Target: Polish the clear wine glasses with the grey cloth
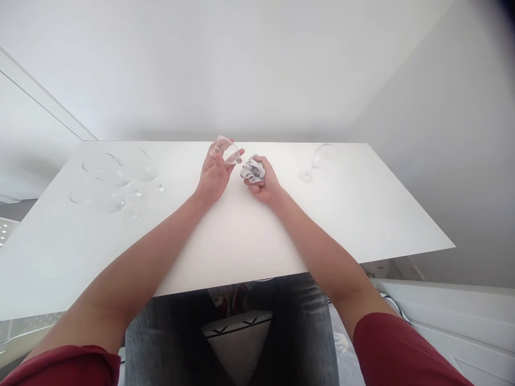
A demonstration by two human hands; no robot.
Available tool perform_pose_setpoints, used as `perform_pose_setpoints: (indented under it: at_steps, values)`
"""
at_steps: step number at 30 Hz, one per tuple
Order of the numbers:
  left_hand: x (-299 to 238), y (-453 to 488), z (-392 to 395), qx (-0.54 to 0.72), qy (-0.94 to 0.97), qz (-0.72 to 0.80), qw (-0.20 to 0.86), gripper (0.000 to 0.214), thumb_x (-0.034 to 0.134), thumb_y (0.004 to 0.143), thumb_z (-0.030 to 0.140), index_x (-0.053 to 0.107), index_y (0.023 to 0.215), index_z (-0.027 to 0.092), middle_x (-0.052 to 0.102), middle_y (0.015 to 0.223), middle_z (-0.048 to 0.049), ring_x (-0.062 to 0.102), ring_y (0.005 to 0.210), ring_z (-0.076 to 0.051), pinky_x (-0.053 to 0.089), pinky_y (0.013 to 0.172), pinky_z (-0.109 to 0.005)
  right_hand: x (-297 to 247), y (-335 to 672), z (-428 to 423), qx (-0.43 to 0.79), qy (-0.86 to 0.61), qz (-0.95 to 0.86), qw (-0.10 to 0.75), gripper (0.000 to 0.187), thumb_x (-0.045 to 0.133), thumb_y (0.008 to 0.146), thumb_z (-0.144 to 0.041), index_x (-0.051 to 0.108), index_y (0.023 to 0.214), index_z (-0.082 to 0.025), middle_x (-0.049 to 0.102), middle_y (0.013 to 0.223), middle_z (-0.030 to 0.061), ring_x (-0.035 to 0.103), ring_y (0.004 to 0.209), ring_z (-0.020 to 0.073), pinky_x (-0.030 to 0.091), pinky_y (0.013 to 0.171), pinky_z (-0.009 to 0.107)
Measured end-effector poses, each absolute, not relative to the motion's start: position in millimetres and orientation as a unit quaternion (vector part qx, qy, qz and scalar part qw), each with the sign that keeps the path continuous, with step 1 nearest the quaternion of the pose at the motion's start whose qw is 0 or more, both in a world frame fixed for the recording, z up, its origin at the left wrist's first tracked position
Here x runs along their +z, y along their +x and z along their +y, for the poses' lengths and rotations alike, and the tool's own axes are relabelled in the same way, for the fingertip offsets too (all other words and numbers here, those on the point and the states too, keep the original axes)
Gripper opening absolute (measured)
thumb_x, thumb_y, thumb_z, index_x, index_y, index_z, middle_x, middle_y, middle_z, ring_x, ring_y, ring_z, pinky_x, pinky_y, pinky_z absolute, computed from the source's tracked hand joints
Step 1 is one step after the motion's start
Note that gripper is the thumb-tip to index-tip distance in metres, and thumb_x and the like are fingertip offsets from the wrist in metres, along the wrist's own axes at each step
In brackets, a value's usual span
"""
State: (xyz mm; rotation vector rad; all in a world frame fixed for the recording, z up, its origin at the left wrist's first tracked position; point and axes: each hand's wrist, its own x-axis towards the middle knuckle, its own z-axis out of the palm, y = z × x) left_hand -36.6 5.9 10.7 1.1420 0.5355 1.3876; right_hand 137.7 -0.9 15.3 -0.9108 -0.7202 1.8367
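Observation:
Tilted above the table's far side is a clear wine glass (226, 150), its bowl gripped by the fingers of my left hand (214, 174). The stem of this glass points right, toward my right hand (265, 181). A crumpled white and grey cloth (253, 170) is bunched in my right hand, closed around the glass's stem end; the foot is hidden by the cloth and fingers.
Several clear wine glasses (134, 158) stand grouped on the left of the white table (225, 236). Another wine glass (323, 156) stands right of my hands. A white wall (225, 69) rises behind the table.

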Motion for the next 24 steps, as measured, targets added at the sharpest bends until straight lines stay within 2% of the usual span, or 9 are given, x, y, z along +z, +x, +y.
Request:
perform_pose_setpoints:
  at_steps: [3, 6, 8, 11, 16, 19, 22, 24]
  values:
    - [9, -36, 7, 0.606, 0.485, 0.220, 0.590, 0.063, 0.077, 0.085, 0.077, 0.068, 0.129, 0.033, 0.055, 0.163, -0.0103, 0.058, 0.153, -0.039, 0.046, 0.128, -0.052, 14, 133, -1, 0.691, -0.401, -0.298, 0.522, 0.060, 0.064, 0.093, -0.081, 0.050, 0.078, -0.025, 0.049, 0.052, -0.0073, 0.021, 0.038, 0.0052, 0.019, 0.032, 0.021]
    - [8, -35, 8, 0.609, 0.474, 0.209, 0.600, 0.060, 0.073, 0.088, 0.077, 0.068, 0.128, 0.033, 0.052, 0.167, -0.0089, 0.057, 0.154, -0.038, 0.044, 0.130, -0.051, 7, 125, -5, 0.570, -0.436, -0.352, 0.601, 0.066, 0.059, 0.090, -0.091, 0.051, 0.081, -0.026, 0.048, 0.053, -0.0068, 0.034, 0.037, 0.0086, 0.028, 0.032, 0.023]
    - [6, -36, 8, 0.609, 0.458, 0.200, 0.615, 0.058, 0.072, 0.091, 0.076, 0.070, 0.127, 0.030, 0.052, 0.168, -0.0085, 0.056, 0.155, -0.038, 0.042, 0.132, -0.051, 1, 123, -8, 0.482, -0.463, -0.397, 0.629, 0.066, 0.055, 0.091, -0.091, 0.051, 0.083, -0.026, 0.047, 0.056, -0.0069, 0.041, 0.040, 0.0104, 0.032, 0.033, 0.023]
    - [2, -37, 10, 0.612, 0.441, 0.185, 0.630, 0.056, 0.069, 0.094, 0.074, 0.072, 0.126, 0.028, 0.055, 0.165, -0.0080, 0.059, 0.152, -0.039, 0.043, 0.132, -0.051, -6, 126, -13, 0.362, -0.505, -0.465, 0.631, 0.059, 0.051, 0.099, -0.083, 0.048, 0.083, -0.027, 0.047, 0.063, -0.0067, 0.044, 0.046, 0.0103, 0.038, 0.040, 0.024]
    - [-6, -37, 15, 0.616, 0.458, 0.175, 0.617, 0.054, 0.077, 0.092, 0.067, 0.071, 0.131, 0.031, 0.062, 0.159, -0.0076, 0.070, 0.139, -0.036, 0.055, 0.119, -0.047, -8, 147, -14, 0.149, -0.618, -0.519, 0.572, 0.045, 0.053, 0.105, -0.057, 0.043, 0.073, -0.027, 0.046, 0.066, -0.0036, 0.047, 0.063, 0.0154, 0.048, 0.061, 0.029]
    - [-7, -36, 17, 0.627, 0.449, 0.191, 0.607, 0.062, 0.082, 0.088, 0.067, 0.068, 0.137, 0.031, 0.066, 0.153, -0.0105, 0.074, 0.130, -0.033, 0.060, 0.109, -0.044, -6, 155, -20, 0.018, -0.622, -0.561, 0.547, 0.034, 0.053, 0.102, -0.043, 0.047, 0.074, -0.026, 0.058, 0.084, 0.0046, 0.059, 0.082, 0.0205, 0.054, 0.078, 0.035]
    - [-7, -36, 18, 0.647, 0.440, 0.205, 0.589, 0.064, 0.084, 0.085, 0.067, 0.069, 0.135, 0.030, 0.068, 0.149, -0.0118, 0.076, 0.124, -0.030, 0.060, 0.106, -0.042, -7, 150, -39, -0.037, -0.583, -0.659, 0.474, 0.014, 0.053, 0.098, -0.031, 0.063, 0.095, -0.022, 0.064, 0.114, 0.0126, 0.067, 0.099, 0.0220, 0.057, 0.083, 0.035]
    - [-8, -37, 18, 0.652, 0.446, 0.216, 0.574, 0.064, 0.085, 0.084, 0.067, 0.070, 0.134, 0.030, 0.068, 0.150, -0.0116, 0.076, 0.120, -0.028, 0.060, 0.105, -0.041, -8, 141, -55, -0.026, -0.576, -0.733, 0.361, 0.026, 0.054, 0.097, -0.027, 0.069, 0.117, -0.021, 0.063, 0.129, 0.0134, 0.069, 0.096, 0.0193, 0.055, 0.074, 0.031]
